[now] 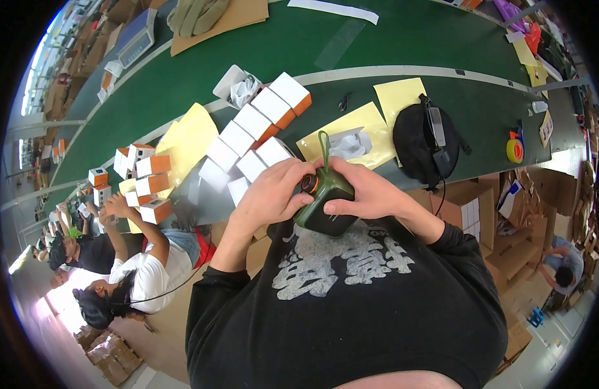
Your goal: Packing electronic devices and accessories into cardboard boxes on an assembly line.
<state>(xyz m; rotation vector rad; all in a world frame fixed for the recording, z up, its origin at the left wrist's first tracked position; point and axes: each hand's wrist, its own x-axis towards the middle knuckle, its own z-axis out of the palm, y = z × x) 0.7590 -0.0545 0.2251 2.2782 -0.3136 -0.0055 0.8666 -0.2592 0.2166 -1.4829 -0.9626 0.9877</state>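
Both my hands hold a small dark green box-shaped device (327, 204) with an orange-ringed knob and a green loop strap that sticks up from it. My left hand (271, 191) wraps its left side, fingers over the knob end. My right hand (366, 190) grips its right side, thumb along the lower edge. I hold the device close to my chest, above my black printed shirt and just in front of the table edge.
A row of white and orange boxes (254, 123) runs across the green table (403, 39). Yellow sheets (361, 126), a black pouch (426, 139), a tape roll (515, 150) and an open white box (234, 87) lie nearby. At left a person (144, 266) handles more boxes (150, 185).
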